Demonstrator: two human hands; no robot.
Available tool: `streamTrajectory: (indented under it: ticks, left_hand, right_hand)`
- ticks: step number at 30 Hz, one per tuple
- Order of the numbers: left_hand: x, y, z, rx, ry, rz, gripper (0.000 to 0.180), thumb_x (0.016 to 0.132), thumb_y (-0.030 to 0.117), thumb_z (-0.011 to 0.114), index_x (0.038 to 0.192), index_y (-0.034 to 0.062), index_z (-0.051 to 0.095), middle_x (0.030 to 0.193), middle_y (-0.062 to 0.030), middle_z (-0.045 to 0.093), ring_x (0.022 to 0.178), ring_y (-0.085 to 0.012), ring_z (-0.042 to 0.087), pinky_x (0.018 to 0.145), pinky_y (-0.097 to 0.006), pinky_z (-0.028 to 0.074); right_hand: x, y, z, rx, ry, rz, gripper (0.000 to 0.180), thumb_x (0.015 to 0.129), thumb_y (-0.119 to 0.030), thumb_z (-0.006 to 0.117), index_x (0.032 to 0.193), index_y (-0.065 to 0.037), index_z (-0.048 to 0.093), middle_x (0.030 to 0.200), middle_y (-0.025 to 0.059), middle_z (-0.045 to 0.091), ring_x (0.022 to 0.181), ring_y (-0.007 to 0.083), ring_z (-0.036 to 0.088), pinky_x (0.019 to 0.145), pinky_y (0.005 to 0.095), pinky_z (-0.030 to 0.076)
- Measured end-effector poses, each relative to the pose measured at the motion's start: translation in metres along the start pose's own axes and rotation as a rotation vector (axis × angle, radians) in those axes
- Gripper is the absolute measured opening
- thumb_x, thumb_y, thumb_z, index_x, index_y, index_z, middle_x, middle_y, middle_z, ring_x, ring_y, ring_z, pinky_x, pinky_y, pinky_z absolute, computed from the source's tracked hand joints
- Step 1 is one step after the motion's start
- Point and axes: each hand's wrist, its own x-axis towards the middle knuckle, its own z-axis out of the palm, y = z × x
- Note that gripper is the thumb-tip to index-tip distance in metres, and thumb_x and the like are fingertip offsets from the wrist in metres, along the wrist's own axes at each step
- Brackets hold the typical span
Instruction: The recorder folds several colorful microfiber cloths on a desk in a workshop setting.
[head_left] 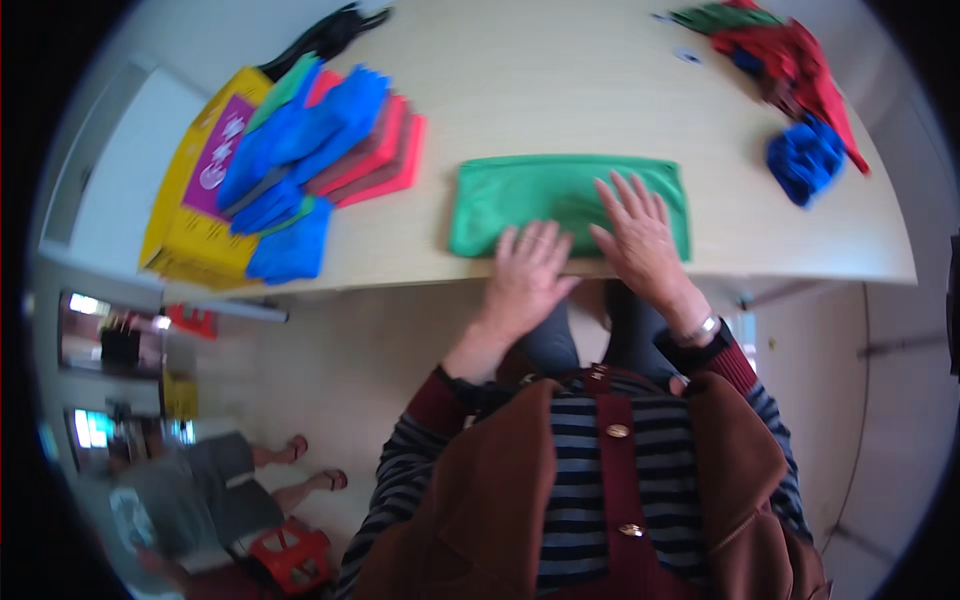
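Observation:
A green cloth [570, 185], folded into a flat rectangle, lies near the front edge of the table. My left hand [528, 270] rests its spread fingertips on the cloth's near edge, left of the middle. Further right, my right hand [640, 235] lies flat over the cloth with its fingers apart. Neither hand grips anything. Part of the cloth's lower edge is hidden beneath my hands.
To the left, folded blue, red, brown and green cloths [330, 130] lie piled against a yellow box [190, 230]. Crumpled red cloth [805, 75] and a bunched blue cloth [808, 160] lie at the right. Another person [200, 495] sits at lower left by a red stool [290, 555].

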Motion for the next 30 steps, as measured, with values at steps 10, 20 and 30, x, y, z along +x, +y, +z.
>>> streamTrajectory:
  ticks: [10,20,30]
  left_hand:
    - [-0.01,-0.023,-0.008,-0.03,0.115,-0.122,0.051,0.086,0.034,0.061,0.128,0.0049,0.053,0.134,-0.0155,0.048,0.127,-0.0303,0.041,0.107,-0.048,0.029]
    - [-0.039,-0.034,-0.008,0.106,0.021,-0.258,0.058,0.089,0.036,0.056,0.137,0.0058,0.044,0.144,-0.0147,0.04,0.135,-0.0307,0.034,0.112,-0.047,0.023]
    - [0.001,-0.044,-0.007,0.084,0.027,-0.337,0.054,0.095,0.038,0.046,0.138,0.0064,0.043,0.144,-0.0148,0.041,0.136,-0.0307,0.033,0.113,-0.048,0.021]
  right_hand:
    - [-0.005,0.003,0.015,0.036,-0.048,-0.035,0.056,0.09,-0.034,0.054,0.14,-0.011,0.041,0.147,0.0136,0.035,0.138,0.0352,0.027,0.111,0.0516,0.021]
    - [-0.017,-0.006,0.001,-0.02,-0.191,-0.166,0.058,0.089,-0.029,0.055,0.141,-0.012,0.039,0.147,0.0152,0.035,0.137,0.0378,0.027,0.112,0.0517,0.021]
    - [0.007,0.005,0.012,-0.037,-0.088,-0.002,0.055,0.095,-0.039,0.048,0.142,-0.013,0.039,0.148,0.0159,0.034,0.138,0.0377,0.027,0.112,0.0515,0.021]
